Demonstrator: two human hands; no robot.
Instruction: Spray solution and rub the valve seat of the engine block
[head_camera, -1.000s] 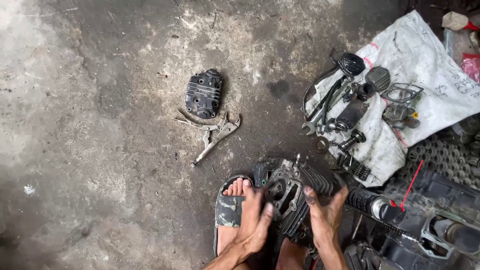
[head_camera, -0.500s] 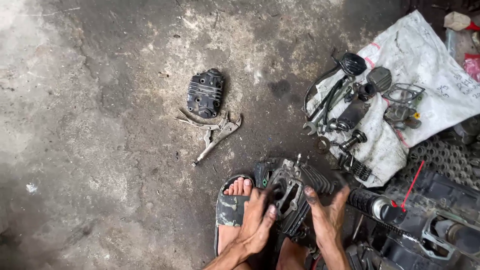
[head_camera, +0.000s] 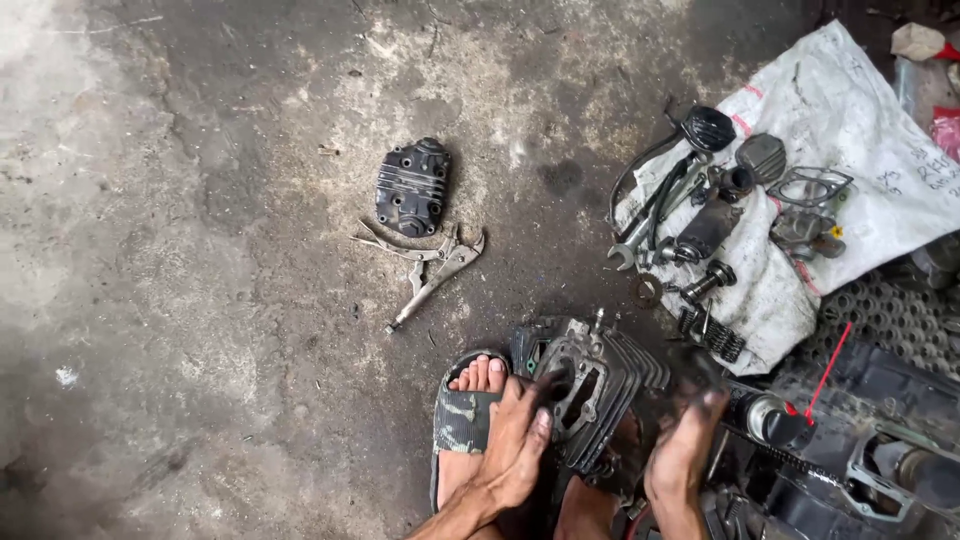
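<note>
On the dirty concrete floor, beside the sandaled foot, the finned cylinder head stands tilted; the left hand steadies it with fingers loosely spread on its face. The right hand, open and blurred, has moved off its fins since earlier

A dark grey, finned metal engine cylinder block, grimy with oil, stands tilted on the stained concrete floor just beside a sandalled foot, its open bore facing up and leftward.
</note>
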